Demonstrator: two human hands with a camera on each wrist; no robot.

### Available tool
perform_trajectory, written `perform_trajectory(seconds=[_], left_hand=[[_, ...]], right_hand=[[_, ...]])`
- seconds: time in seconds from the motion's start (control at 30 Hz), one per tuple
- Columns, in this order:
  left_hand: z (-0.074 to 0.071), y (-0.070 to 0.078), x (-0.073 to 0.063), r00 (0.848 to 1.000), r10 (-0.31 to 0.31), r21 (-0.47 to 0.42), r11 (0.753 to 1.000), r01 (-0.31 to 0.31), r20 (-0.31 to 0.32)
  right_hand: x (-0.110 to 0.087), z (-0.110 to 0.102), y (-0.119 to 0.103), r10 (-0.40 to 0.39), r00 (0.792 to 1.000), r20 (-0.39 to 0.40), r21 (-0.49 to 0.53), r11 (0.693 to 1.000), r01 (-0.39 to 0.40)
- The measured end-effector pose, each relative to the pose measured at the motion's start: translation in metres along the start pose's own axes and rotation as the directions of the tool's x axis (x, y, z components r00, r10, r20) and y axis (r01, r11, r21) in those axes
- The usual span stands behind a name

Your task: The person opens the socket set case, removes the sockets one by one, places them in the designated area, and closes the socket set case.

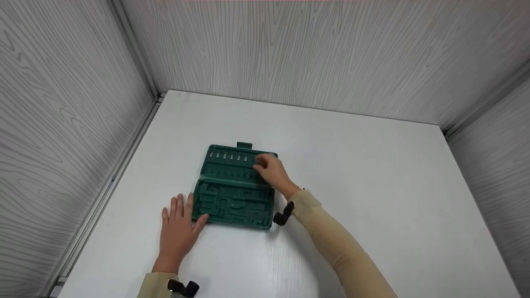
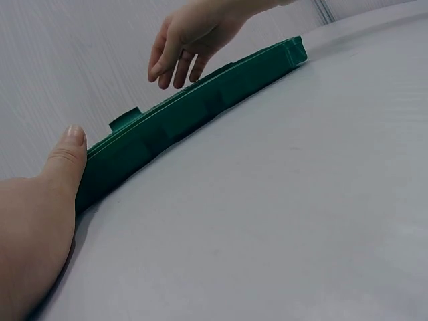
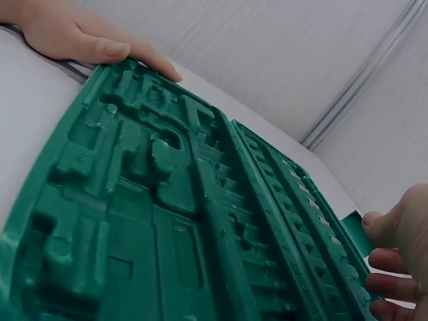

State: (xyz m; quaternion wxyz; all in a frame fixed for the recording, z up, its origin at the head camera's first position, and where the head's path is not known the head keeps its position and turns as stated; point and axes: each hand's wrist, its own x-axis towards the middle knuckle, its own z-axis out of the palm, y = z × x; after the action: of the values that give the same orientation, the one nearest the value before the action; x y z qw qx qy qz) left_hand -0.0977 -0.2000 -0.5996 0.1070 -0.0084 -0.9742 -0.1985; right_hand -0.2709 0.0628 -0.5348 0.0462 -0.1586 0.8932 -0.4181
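Note:
A green plastic tool case (image 1: 236, 225) lies unfolded on the white table, its moulded recesses facing up. Several small silver bits (image 1: 231, 157) stand in a row in the far half, towards the left. My left hand (image 1: 178, 232) rests flat by the near-left corner, fingers straight, with the thumb against the case edge. Over the right end of that row is my right hand (image 1: 271, 170), its fingers loosely bent. In the left wrist view the right hand (image 2: 200, 33) hangs above the case with nothing visible between its fingers.
A green latch flap (image 1: 244, 145) sticks out from the case's far edge. The white table (image 1: 364, 178) extends around the case. Wood-grain panels (image 1: 290, 54) rise behind and at both sides, with a metal rail (image 1: 112, 178) along the left edge.

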Motion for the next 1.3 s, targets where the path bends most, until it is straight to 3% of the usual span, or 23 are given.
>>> perform_trajectory(seconds=[0.33,0.5,0.77,1.3], left_hand=[[-0.003,-0.004,-0.008,1.0,-0.023,0.005,1.0,0.023,-0.005],[-0.002,-0.002,-0.008,0.999,-0.034,-0.003,0.999,0.034,0.01],[-0.001,0.001,-0.008,0.999,-0.03,0.007,1.0,0.03,0.018],[0.001,0.0,-0.007,0.999,-0.03,0.009,1.0,0.03,0.021]], right_hand=[[0.027,0.027,-0.01,-0.014,1.0,-0.005,-0.091,0.996,0.014],[0.034,0.034,-0.012,0.042,0.999,-0.025,-0.194,0.98,-0.046],[0.038,0.035,-0.011,0.151,0.988,0.014,-0.279,0.95,-0.141],[0.039,0.037,-0.012,0.194,0.981,-0.017,-0.195,0.961,-0.194]])
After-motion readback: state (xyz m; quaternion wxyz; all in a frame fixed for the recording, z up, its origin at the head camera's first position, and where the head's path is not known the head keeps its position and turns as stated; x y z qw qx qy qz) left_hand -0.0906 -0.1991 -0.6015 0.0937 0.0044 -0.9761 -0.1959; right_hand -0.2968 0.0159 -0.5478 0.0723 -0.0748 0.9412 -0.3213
